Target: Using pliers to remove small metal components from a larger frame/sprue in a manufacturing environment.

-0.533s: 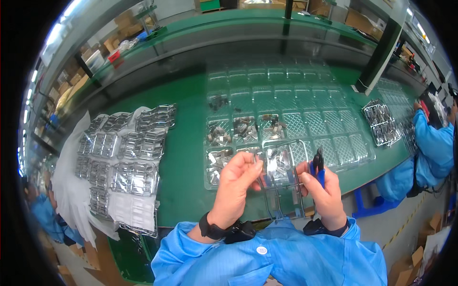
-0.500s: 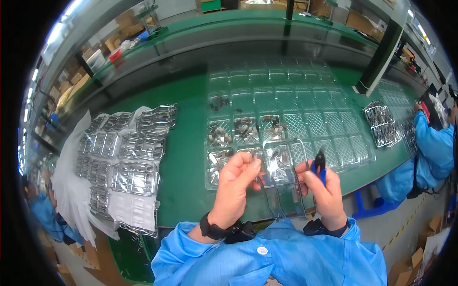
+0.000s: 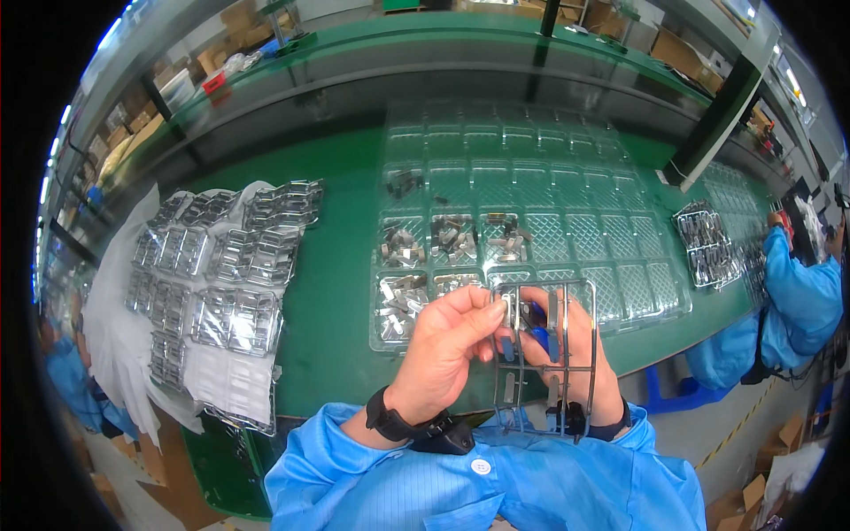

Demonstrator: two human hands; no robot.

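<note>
My left hand (image 3: pixel 434 358) pinches the upper left edge of a dark plastic sprue frame (image 3: pixel 565 365) between thumb and fingers. Several small grey flat parts (image 3: pixel 553 341) are still attached inside its thin bars. Behind the frame, my right hand (image 3: pixel 584 345) is closed round cutting nippers (image 3: pixel 540 336) with blue handles; the frame's bars partly cover their jaws. Just beyond my hands lies a clear plastic tray (image 3: pixel 644 265) with many compartments. Loose shiny metallic-looking pieces (image 3: pixel 403 305) fill several of its near left compartments.
To the left, stacked sprue frames (image 3: pixel 235 319) lie on white wrapping sheet (image 3: pixel 111 319). Another pile of frames (image 3: pixel 706 243) sits at the right, beside a dark post (image 3: pixel 722 115). A co-worker in a blue sleeve (image 3: pixel 801 292) is at the far right of the green table (image 3: pixel 341 230).
The sprue frame has been raised and turned more upright toward me. My right hand with the nippers has moved left, in behind the frame and closer to my left hand.
</note>
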